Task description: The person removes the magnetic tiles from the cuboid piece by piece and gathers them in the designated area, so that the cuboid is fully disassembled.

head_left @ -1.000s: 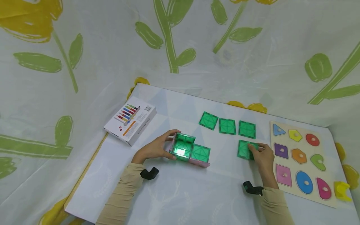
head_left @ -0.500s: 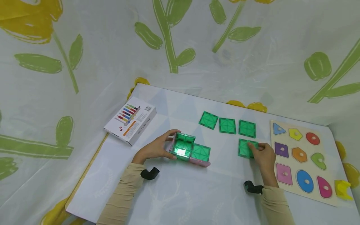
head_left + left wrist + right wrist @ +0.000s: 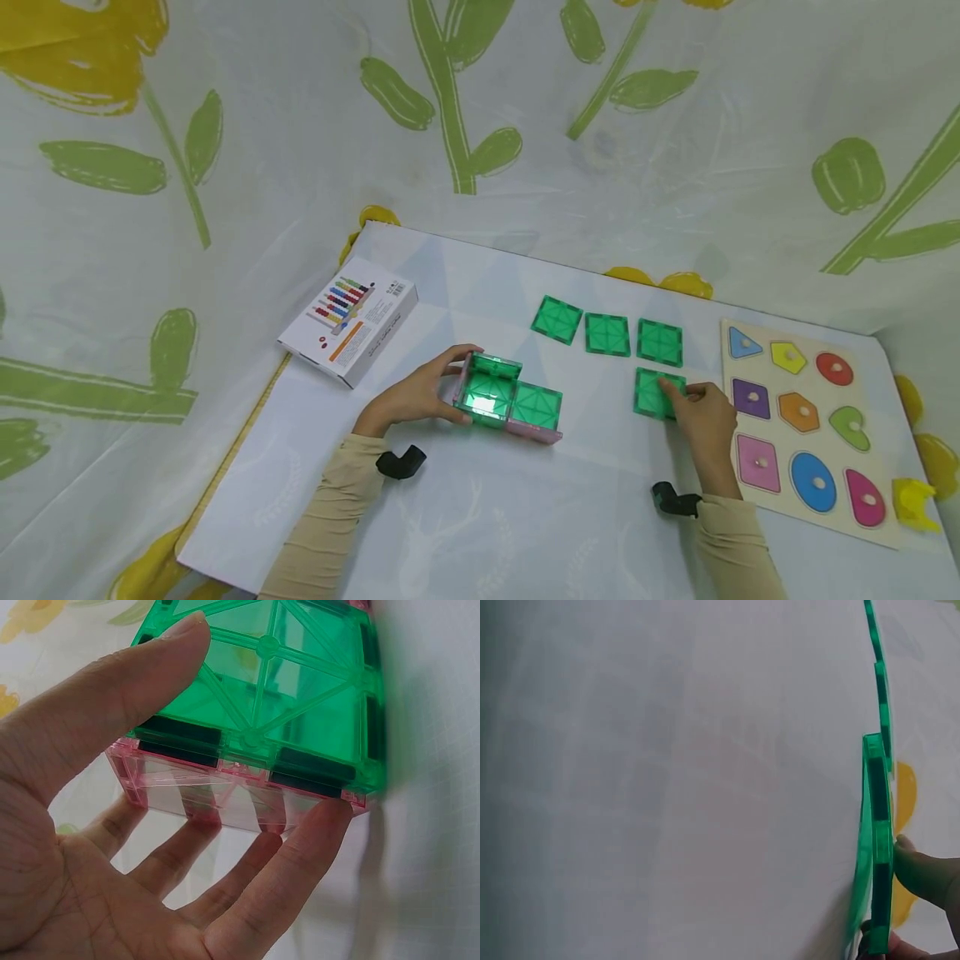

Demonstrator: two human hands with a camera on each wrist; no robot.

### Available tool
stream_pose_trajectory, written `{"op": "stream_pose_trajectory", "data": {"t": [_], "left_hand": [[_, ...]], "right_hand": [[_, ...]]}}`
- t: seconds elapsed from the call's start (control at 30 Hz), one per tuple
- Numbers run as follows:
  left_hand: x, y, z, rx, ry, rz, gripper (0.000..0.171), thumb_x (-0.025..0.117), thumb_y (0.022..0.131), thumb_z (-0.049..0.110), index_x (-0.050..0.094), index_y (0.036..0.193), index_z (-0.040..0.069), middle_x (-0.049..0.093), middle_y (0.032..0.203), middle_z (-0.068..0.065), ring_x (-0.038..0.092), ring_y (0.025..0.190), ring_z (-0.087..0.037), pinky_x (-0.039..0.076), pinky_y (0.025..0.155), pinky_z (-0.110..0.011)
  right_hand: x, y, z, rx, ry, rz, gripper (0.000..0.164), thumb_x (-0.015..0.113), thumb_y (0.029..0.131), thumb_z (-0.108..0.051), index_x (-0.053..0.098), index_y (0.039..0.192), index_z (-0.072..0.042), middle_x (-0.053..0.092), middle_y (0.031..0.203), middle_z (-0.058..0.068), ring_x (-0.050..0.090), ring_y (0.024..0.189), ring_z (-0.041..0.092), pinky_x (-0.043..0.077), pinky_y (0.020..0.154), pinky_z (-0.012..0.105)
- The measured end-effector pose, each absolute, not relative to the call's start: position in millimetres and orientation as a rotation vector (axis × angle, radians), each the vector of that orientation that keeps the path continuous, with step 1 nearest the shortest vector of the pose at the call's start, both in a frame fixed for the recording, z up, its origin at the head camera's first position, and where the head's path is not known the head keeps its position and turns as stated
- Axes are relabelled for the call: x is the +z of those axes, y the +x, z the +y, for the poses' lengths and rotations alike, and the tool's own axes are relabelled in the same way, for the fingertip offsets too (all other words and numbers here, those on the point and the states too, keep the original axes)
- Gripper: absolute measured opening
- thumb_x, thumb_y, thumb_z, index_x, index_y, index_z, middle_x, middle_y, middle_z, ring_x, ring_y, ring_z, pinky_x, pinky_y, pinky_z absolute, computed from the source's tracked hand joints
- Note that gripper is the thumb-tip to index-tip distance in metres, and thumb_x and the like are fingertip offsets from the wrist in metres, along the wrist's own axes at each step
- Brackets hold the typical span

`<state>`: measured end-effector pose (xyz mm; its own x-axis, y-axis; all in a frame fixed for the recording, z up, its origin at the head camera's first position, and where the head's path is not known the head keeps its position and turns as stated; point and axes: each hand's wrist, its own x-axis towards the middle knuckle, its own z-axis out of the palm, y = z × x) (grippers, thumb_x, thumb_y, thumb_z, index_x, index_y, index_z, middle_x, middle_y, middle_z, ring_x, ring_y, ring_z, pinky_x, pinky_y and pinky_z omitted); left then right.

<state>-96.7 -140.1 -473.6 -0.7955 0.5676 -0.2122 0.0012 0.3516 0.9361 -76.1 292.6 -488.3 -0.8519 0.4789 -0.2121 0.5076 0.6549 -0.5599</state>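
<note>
Picking up a tile [image 3: 648, 393] seems the step in hand: the right hand [image 3: 703, 421] pinches its right side (whether it is wholly off the table [image 3: 592, 500] I cannot tell), near three other tiles [image 3: 607, 334]. The left hand [image 3: 411, 393], thumb and fingers spread, grips the build's [image 3: 504, 405] left end; the next move probably calls for keeping both grips steady.

green tiles [image 3: 648, 394]: glossy translucent plastic | box [image 3: 348, 321]: smooth card | sleeves [image 3: 326, 517]: matt cloth
</note>
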Motion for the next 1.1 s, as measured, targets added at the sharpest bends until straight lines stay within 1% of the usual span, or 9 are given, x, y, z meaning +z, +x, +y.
{"op": "stream_pose_trajectory", "data": {"t": [0.3,0.4,0.5,0.63,0.73,0.83,0.93,1.03,1.1], "left_hand": [[-474.0,-96.4,-140.3,1.463,0.505,2.109,0.103,0.091,0.072,0.011,0.031,0.153,0.033,0.031,0.163,0.0,0.029,0.151,-0.041,0.028,0.119,-0.064],[-473.5,-95.9,-140.2,1.461,0.496,2.113,0.103,0.091,0.071,0.011,0.031,0.153,0.032,0.032,0.163,0.0,0.029,0.151,-0.041,0.027,0.12,-0.063],[-473.2,-95.2,-139.8,1.462,0.49,2.116,0.104,0.091,0.071,0.011,0.03,0.154,0.031,0.032,0.163,-0.001,0.029,0.151,-0.04,0.025,0.121,-0.063],[-471.9,-94.1,-139.4,1.46,0.488,2.127,0.103,0.091,0.072,0.011,0.03,0.154,0.031,0.032,0.163,-0.002,0.027,0.153,-0.04,0.024,0.121,-0.065],[-471.0,-93.8,-139.2,1.452,0.492,2.138,0.103,0.091,0.072,0.012,0.03,0.153,0.031,0.032,0.164,-0.003,0.027,0.153,-0.04,0.023,0.121,-0.066],[-471.2,-93.6,-139.2,1.45,0.502,2.149,0.103,0.09,0.072,0.012,0.03,0.154,0.029,0.032,0.164,-0.004,0.028,0.152,-0.041,0.023,0.12,-0.067],[-472.2,-93.1,-139.3,1.462,0.495,2.152,0.103,0.09,0.072,0.012,0.03,0.155,0.027,0.032,0.164,-0.005,0.03,0.151,-0.043,0.024,0.119,-0.067],[-474.0,-92.1,-138.7,1.479,0.482,2.153,0.103,0.091,0.072,0.012,0.031,0.155,0.026,0.033,0.163,-0.006,0.031,0.15,-0.044,0.026,0.119,-0.068],[-475.2,-91.2,-137.8,1.489,0.473,2.157,0.103,0.091,0.072,0.012,0.031,0.155,0.026,0.033,0.163,-0.007,0.032,0.149,-0.044,0.026,0.118,-0.068]], "right_hand": [[-490.3,-71.5,292.5,-0.958,0.841,2.872,0.062,0.067,0.093,-0.049,0.062,0.113,0.01,0.064,0.098,0.026,0.059,0.082,0.033,0.038,0.058,0.03],[-489.6,-71.1,293.1,-0.958,0.832,2.866,0.062,0.066,0.094,-0.049,0.062,0.114,0.01,0.063,0.098,0.025,0.059,0.081,0.031,0.038,0.057,0.029],[-487.6,-70.7,292.5,-0.956,0.831,2.852,0.062,0.061,0.096,-0.049,0.06,0.116,0.01,0.061,0.099,0.025,0.058,0.084,0.033,0.039,0.058,0.03],[-484.6,-68.8,288.2,-0.927,0.795,2.906,0.06,0.053,0.1,-0.047,0.059,0.119,0.01,0.059,0.092,0.023,0.056,0.079,0.032,0.037,0.058,0.031],[-479.9,-65.8,278.8,-0.94,0.714,2.973,0.058,0.051,0.102,-0.043,0.057,0.124,0.01,0.058,0.091,0.022,0.054,0.078,0.031,0.037,0.06,0.033],[-473.8,-63.2,263.9,-0.993,0.576,3.023,0.055,0.053,0.103,-0.038,0.055,0.128,0.01,0.058,0.099,0.026,0.053,0.087,0.035,0.041,0.068,0.04],[-468.5,-61.8,247.7,-1.02,0.409,3.029,0.054,0.052,0.104,-0.04,0.056,0.131,0.007,0.062,0.113,0.028,0.055,0.103,0.041,0.045,0.082,0.051],[-463.1,-60.5,231.7,-1.004,0.237,3.008,0.054,0.052,0.104,-0.042,0.058,0.132,0.003,0.064,0.127,0.026,0.055,0.119,0.044,0.046,0.096,0.06],[-459.6,-59.3,221.3,-0.99,0.132,2.982,0.055,0.053,0.103,-0.044,0.059,0.133,0.001,0.063,0.132,0.024,0.055,0.125,0.044,0.046,0.1,0.063]]}}
